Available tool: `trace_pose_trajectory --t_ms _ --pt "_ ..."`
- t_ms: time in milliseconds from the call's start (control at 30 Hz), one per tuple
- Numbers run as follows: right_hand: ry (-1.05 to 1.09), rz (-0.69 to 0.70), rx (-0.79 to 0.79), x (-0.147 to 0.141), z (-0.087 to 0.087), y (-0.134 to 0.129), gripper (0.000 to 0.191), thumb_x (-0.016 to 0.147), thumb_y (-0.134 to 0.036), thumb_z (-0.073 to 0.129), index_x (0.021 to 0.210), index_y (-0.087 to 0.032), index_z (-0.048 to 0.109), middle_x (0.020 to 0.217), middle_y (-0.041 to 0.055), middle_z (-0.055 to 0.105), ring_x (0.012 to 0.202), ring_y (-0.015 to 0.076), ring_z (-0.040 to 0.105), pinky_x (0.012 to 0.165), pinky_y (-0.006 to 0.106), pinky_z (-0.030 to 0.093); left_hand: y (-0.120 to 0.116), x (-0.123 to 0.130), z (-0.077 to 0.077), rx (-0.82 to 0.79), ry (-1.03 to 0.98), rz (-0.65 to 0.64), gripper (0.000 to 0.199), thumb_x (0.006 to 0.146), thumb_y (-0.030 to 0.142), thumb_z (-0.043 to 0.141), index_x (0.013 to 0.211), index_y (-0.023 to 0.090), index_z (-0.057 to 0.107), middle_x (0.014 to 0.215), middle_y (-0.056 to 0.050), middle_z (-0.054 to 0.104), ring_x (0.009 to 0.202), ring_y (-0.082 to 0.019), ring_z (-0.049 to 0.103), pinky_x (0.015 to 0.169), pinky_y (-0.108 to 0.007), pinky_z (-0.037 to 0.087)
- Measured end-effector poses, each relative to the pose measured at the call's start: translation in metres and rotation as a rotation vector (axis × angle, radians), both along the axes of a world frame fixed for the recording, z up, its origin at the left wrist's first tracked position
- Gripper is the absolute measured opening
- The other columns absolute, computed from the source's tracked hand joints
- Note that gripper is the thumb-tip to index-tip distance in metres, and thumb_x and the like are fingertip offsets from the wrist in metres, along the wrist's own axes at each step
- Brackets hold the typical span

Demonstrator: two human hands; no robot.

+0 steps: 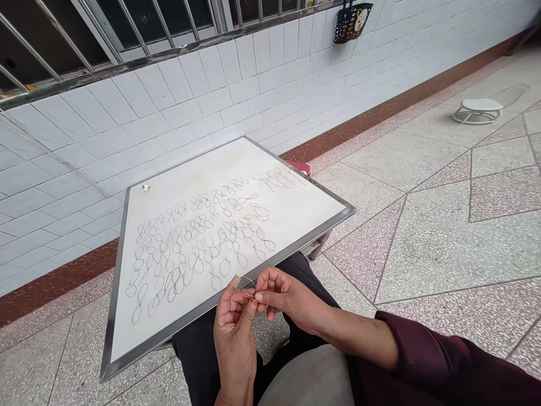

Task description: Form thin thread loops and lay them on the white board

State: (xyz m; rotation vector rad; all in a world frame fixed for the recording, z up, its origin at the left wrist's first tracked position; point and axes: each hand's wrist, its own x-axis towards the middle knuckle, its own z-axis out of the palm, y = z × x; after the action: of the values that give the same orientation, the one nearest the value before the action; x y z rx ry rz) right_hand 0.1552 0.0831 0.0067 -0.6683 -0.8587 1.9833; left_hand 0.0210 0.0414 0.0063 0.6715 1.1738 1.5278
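Note:
Both hands meet over my lap at the table's near edge. Between them is a thin wire loop point(250, 280), curving up above the fingertips. My left hand point(236, 324) pinches it between thumb and fingers, and a tan wrap covers one fingertip. My right hand point(281, 293) is closed, its thumb and forefinger pressed on the same wire. How the wire runs between the fingers is hidden. Many twisted wire loops point(196, 262), several shaped like a figure eight, lie in rows on the white tabletop point(304, 211).
A small white and red object point(146, 188) sits at the table's far left corner. Behind runs a white tiled wall point(190, 84) with a barred window. A dark basket point(352, 23) hangs there. A low white chair point(479, 110) stands on the floor at right; something red shows behind the table.

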Motion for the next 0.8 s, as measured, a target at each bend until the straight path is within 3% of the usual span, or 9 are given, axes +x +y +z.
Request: trace_pose_trajectory --t_ms 200,333,567,800 --pt "0.003 0.021 0.013 -0.001 -0.001 -0.002 0.041 0.075 -0.043 0.084 0.086 -0.017 0.055 0.072 -0.0037 0.059 0.067 0.0093 0.059 0.054 0.018 0.049 0.002 -0.003 -0.001 -0.014 -0.018 -0.008 0.047 0.069 0.027 0.087 0.113 0.024 0.07 0.083 0.001 0.068 0.077 -0.012 0.064 0.079 -0.025 0.052" --pt "-0.006 0.086 0.061 0.002 0.0 -0.002 0.039 0.078 -0.044 0.081 0.092 -0.015 0.059 0.087 0.0004 0.062 0.08 0.0113 0.061 0.065 0.022 0.054 0.005 -0.006 0.0 0.004 -0.069 0.025 0.045 0.071 0.026 0.086 0.114 0.025 0.071 0.082 0.002 0.065 0.076 -0.01 0.062 0.08 -0.023 0.052" --pt "-0.168 0.042 0.15 0.0 -0.009 0.003 0.039 0.078 -0.049 0.078 0.088 -0.016 0.059 0.078 -0.0011 0.062 0.059 0.007 0.053 0.047 0.017 0.043 0.005 -0.009 -0.001 0.028 -0.095 0.016 0.046 0.075 0.024 0.083 0.119 0.027 0.07 0.084 0.002 0.062 0.074 -0.008 0.061 0.078 -0.021 0.052" --pt "-0.191 -0.026 0.198 -0.003 -0.008 0.003 0.034 0.079 -0.045 0.076 0.087 -0.015 0.06 0.075 -0.001 0.062 0.057 0.007 0.053 0.045 0.017 0.046 0.006 -0.012 0.001 -0.03 -0.099 -0.028 0.049 0.073 0.025 0.084 0.12 0.024 0.069 0.093 -0.003 0.07 0.081 -0.012 0.065 0.079 -0.025 0.053"
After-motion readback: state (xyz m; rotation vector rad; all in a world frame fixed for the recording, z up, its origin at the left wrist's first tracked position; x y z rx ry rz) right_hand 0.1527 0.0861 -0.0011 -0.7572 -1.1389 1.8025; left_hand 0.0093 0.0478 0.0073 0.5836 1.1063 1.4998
